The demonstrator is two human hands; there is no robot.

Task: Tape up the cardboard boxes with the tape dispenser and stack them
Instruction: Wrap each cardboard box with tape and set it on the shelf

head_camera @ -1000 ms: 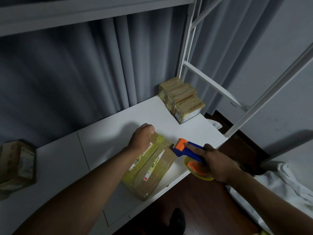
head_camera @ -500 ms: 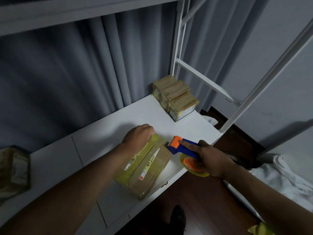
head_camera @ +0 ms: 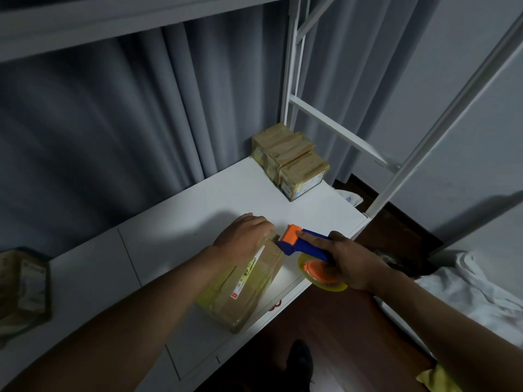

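Right hand gripped tape dispenser, head at cardboard box far end, table centre. Left hand pressed flat at 12 o'clock. Best: draw steadily toward 6 o'clock, keeping tape taut.

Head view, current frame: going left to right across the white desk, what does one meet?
Taped cardboard box at the left edge → left hand pressing on the flat cardboard box being taped → blue and orange tape dispenser → right hand gripping it. The stack of taped boxes sits further back.
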